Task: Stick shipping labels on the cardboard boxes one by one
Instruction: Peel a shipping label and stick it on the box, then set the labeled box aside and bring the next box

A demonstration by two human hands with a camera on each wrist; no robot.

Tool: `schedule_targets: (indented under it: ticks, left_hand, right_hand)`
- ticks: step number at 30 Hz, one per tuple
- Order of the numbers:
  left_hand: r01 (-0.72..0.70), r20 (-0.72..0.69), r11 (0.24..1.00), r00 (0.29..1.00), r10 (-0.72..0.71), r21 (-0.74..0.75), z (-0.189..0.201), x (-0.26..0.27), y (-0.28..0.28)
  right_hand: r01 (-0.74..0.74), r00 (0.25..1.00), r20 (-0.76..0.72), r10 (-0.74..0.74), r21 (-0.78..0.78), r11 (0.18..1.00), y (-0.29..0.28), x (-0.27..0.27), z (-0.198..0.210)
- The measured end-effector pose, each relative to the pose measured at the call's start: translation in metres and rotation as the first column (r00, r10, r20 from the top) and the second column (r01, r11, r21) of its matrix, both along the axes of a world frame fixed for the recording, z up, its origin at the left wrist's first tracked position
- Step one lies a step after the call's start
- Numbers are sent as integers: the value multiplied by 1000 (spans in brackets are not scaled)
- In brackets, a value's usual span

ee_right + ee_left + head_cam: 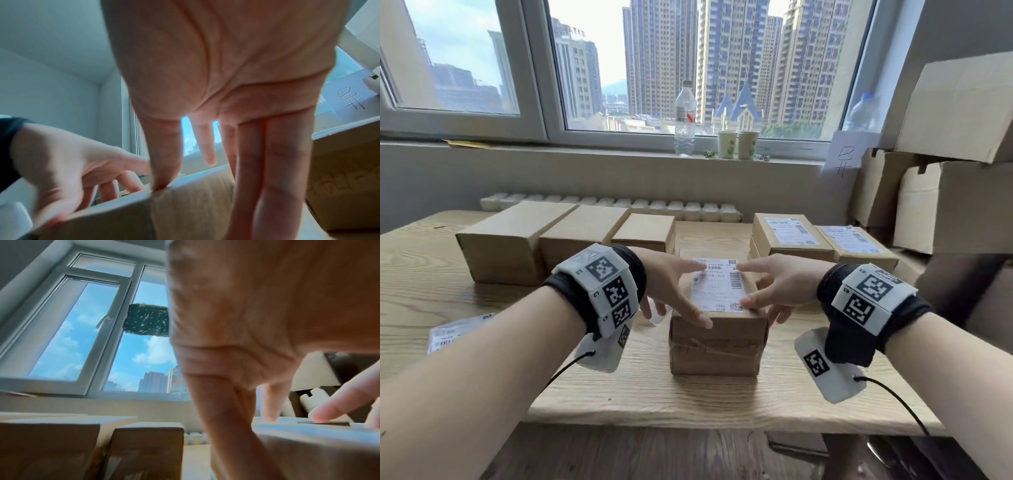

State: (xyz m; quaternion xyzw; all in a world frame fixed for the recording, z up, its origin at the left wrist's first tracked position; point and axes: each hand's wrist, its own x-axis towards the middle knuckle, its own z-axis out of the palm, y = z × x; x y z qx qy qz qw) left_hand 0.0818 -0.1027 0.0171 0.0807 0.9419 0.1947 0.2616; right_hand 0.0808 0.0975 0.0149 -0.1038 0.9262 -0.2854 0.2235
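Observation:
A small taped cardboard box (717, 346) stands in the middle of the wooden table, with a white shipping label (719, 286) lying flat on its top. My left hand (693, 291) is spread open over the label's left edge, thumb at the near left corner. My right hand (748, 286) is open too; its forefinger and thumb press the label's right edge, and its other fingers hang down the box's right side. The left wrist view shows my left hand (236, 402) with fingertips on the box (308, 451) top. In the right wrist view my right hand (216, 146) has its thumb on the box (185, 203) edge.
Three unlabelled boxes (582, 236) line the table's back left. Two labelled boxes (791, 236) sit at the back right. Loose label sheets (455, 332) lie at the left. Large cartons (945, 171) are stacked on the right. A water bottle (685, 120) and paper cups (738, 144) stand on the windowsill.

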Motion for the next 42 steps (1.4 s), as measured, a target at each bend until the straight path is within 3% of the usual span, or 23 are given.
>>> schedule_targets:
  ticks: [3,7,10,13,18,20,26,37,39,42]
  left_hand:
    - [10,10,1000,1000,-10,-26,-3,4,6]
    - [-10,10,999,1000,10,34,-7,-6,8]
    - [-42,-90,993,995,52,110,-8,-16,9]
    - [-60,-175,987,981,85,147,-14,-30,12]
    - [-57,-414,997,910,34,-44,-22,-55,24]
    - [-73,-450,996,892,45,-44,-23,-64,28]
    - [-89,-481,996,873,78,0,-29,-99,33]
    - [-39,-411,998,910,59,56,-25,-134,35]
    - [-49,-399,983,909,118,177,-16,-138,22]
    - [-114,-474,939,839,266,326,-1,-143,-11]
  right_hand:
    - [-102,994,49,98,75,992,3,3,-2]
    - [-89,994,-50,94,103,991,1,0,-8]
    - [11,987,-162,-6,29,1000,5,-13,-9]
    - [56,971,-235,-36,82,995,7,-24,-9]
    - [169,901,-424,-92,148,974,-6,-51,-12]
    - [199,875,-479,-74,216,956,-10,-61,-11]
    - [276,830,-552,-79,284,918,-16,-92,-9]
    - [312,851,-512,-118,313,897,-18,-126,-2]
    - [281,833,-539,-122,224,933,-26,-123,7]
    - [185,787,-601,-138,17,983,-50,-119,21]
